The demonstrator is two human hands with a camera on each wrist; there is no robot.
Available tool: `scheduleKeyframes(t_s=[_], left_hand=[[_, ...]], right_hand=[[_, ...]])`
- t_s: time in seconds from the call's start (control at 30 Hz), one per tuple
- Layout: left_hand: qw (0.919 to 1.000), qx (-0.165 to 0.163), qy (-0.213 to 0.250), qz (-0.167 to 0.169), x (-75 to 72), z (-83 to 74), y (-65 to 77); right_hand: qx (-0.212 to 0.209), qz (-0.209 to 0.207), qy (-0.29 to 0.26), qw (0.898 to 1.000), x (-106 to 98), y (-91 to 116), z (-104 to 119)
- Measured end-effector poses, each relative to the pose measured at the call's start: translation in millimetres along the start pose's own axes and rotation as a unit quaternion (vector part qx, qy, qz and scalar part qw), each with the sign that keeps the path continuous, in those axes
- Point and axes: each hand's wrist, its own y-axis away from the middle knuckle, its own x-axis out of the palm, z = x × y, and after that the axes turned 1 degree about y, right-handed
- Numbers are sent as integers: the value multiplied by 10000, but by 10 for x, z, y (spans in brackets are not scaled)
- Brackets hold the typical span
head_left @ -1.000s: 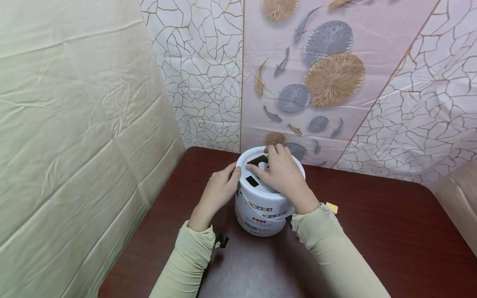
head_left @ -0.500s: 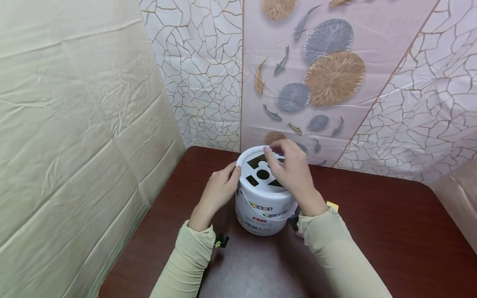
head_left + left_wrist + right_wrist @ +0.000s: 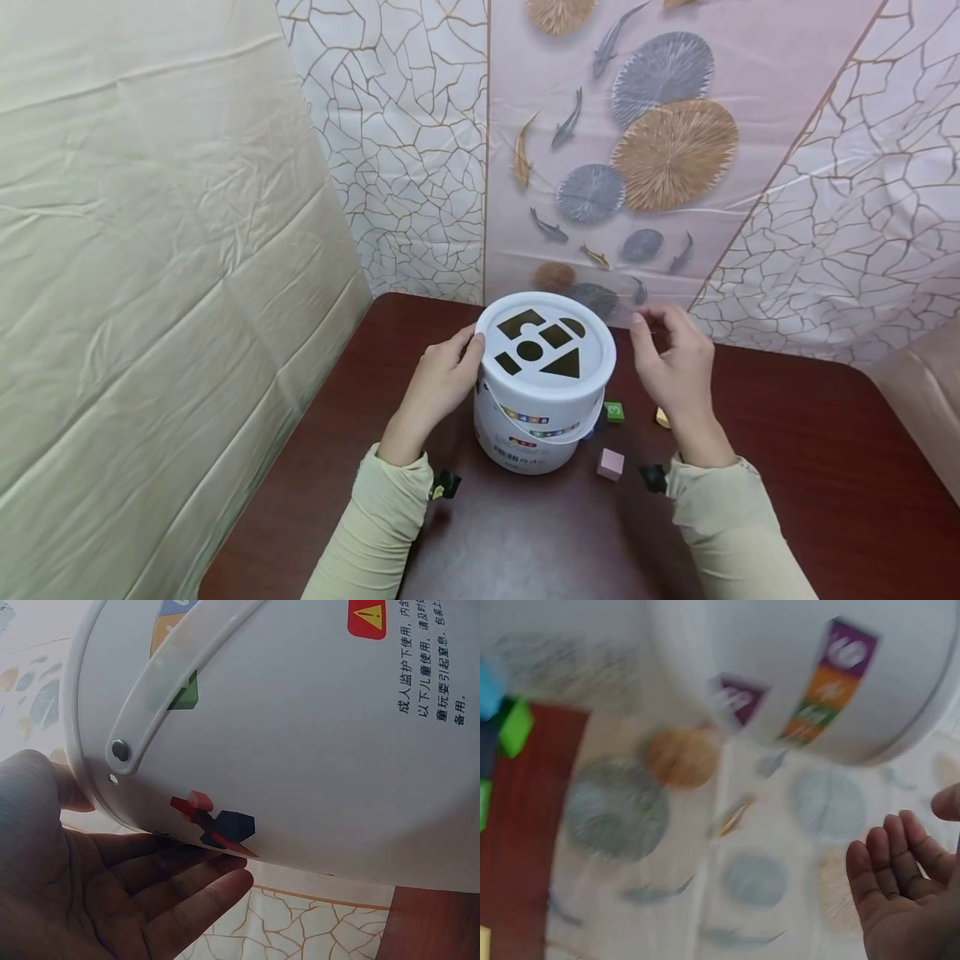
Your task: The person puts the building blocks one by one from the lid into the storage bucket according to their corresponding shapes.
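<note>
A white lidded bucket [image 3: 525, 433] stands on the table. Its lid [image 3: 491, 333] has several cut-out holes: rectangles, a circle, a triangle and an arch among them. My left hand [image 3: 442, 379] rests against the bucket's left side, thumb at the lid's rim. Its fingers [image 3: 196, 889] lie fairly straight along the wall in the left wrist view. My right hand [image 3: 678, 367] hovers to the right of the bucket, apart from it. Nothing shows between its slightly bent fingers [image 3: 885, 859]. Below lie a pink block [image 3: 611, 464], a green block [image 3: 614, 412] marked 3 and a partly hidden yellow block [image 3: 662, 417].
Blue and dark blocks, one a light blue block [image 3: 486, 694], sit close to the green one, partly hidden by the bucket. The bucket's white handle [image 3: 588, 429] hangs down its front. A dark red table [image 3: 795, 467] meets patterned cloth walls [image 3: 405, 167] at the back and left.
My right hand has left the top of the lid and moved right, past the rim. The lid's holes and the pink and green blocks have come into view. The left hand stays put.
</note>
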Motion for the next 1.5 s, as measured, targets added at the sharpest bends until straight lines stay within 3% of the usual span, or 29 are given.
scheduleKeyframes(t_s=[0.2,0.33,0.53,0.63,1.1,1.5], left_hand=[[10000,8,-48,-10,-8,2,-3],[10000,22,-34,-9,-11,-4,2],[10000,9,26,38,-9,-11,4],[10000,7,3,52,-3,-1,0],[10000,45,-13,31,-16,1,8],[10000,71,-9,34,-19,-5,12]], right_hand=[[527,716,324,9955,34,321,-375],[532,1498,401,9865,91,533,-594],[535,3134,249,9478,150,752,-801],[591,3592,179,9312,181,815,-856],[827,4252,690,8987,232,929,-1044],[629,4158,863,9032,277,963,-1115]])
